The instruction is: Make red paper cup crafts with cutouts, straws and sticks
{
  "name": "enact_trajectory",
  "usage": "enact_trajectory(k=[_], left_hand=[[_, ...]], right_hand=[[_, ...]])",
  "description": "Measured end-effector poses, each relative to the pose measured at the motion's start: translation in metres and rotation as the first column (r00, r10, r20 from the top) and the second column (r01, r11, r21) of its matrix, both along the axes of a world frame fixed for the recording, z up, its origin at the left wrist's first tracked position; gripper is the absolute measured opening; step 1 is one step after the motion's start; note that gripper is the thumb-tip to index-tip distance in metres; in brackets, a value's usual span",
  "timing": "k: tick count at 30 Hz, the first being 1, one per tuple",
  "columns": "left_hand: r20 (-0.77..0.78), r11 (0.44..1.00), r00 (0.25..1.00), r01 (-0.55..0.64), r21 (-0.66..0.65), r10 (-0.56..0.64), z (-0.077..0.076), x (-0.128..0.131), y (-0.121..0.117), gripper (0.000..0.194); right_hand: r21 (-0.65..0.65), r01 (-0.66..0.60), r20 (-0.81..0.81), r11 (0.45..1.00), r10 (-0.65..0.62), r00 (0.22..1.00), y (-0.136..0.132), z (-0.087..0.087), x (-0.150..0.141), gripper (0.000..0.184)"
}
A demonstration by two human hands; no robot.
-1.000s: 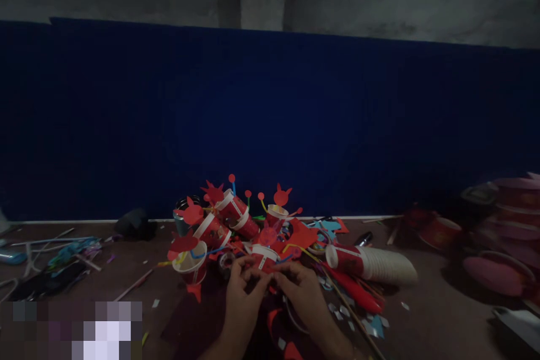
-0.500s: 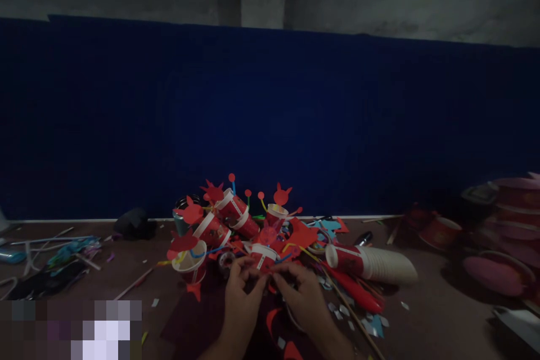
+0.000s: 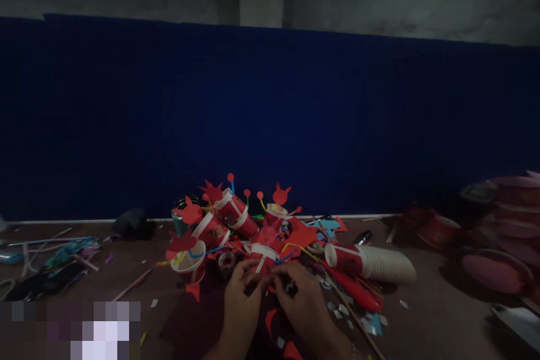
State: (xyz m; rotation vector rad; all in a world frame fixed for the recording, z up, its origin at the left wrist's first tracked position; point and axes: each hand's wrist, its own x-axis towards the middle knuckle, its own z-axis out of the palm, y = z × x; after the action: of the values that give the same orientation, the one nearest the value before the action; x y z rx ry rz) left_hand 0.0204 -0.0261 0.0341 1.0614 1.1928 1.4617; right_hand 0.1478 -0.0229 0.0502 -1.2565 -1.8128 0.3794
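My left hand (image 3: 240, 299) and my right hand (image 3: 301, 298) meet low in the middle of the view, fingertips pinched together on a small red paper piece (image 3: 266, 277). Just beyond my fingers lies a heap of red paper cups (image 3: 219, 228) fitted with red paper cut-outs and coloured sticks. One cup with a white rim (image 3: 264, 256) sits right behind my fingertips. Red paper scraps (image 3: 272, 319) lie between my wrists on the brown table (image 3: 426, 315).
A stack of red and white paper cups (image 3: 371, 263) lies on its side to the right. Pink and red bowls (image 3: 502, 225) crowd the far right. Straws and scraps (image 3: 54, 256) litter the left. A dark blue panel (image 3: 270, 118) stands behind the table.
My hands have stayed nearly in place, fingers still working at the small red piece. The view has drifted very slightly.
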Motion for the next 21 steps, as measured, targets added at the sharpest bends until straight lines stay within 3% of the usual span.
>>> enact_trajectory(k=[3,5,8,11,13,15,17,21], left_hand=[[0.125,0.995,0.988,0.092,-0.035,-0.087,-0.003,0.001,-0.001,0.044],[0.149,0.995,0.986,0.080,-0.052,-0.072,-0.005,0.001,-0.001,0.047],[0.090,0.999,0.996,0.032,-0.019,-0.030,-0.006,0.001,-0.001,0.043],[-0.007,0.997,0.997,0.080,0.018,-0.080,-0.007,0.002,-0.001,0.039],[-0.086,0.995,0.993,0.086,0.051,-0.082,-0.007,0.001,0.000,0.027],[-0.169,0.992,0.985,0.044,0.116,-0.024,-0.007,0.000,0.001,0.016],[-0.224,0.981,0.974,0.011,0.194,0.034,-0.007,-0.001,0.002,0.018],[-0.252,0.966,0.967,0.040,0.257,0.027,-0.008,-0.003,0.003,0.016]], right_hand=[[0.015,0.062,-0.035,0.998,-0.061,0.997,0.003,0.001,0.004,0.015],[-0.010,0.088,-0.103,0.996,-0.089,0.991,0.006,0.003,0.007,0.014],[-0.130,0.034,-0.241,0.991,-0.065,0.968,0.008,0.008,0.010,0.018],[-0.248,-0.078,-0.348,0.966,-0.014,0.938,0.008,0.010,0.009,0.019],[-0.275,-0.134,-0.388,0.952,0.017,0.921,0.007,0.009,0.006,0.017],[-0.286,-0.166,-0.397,0.944,0.041,0.917,0.005,0.008,0.004,0.014],[-0.303,-0.174,-0.369,0.937,0.053,0.928,0.003,0.008,0.003,0.013],[-0.331,-0.150,-0.241,0.932,0.070,0.968,0.000,0.014,0.004,0.015]])
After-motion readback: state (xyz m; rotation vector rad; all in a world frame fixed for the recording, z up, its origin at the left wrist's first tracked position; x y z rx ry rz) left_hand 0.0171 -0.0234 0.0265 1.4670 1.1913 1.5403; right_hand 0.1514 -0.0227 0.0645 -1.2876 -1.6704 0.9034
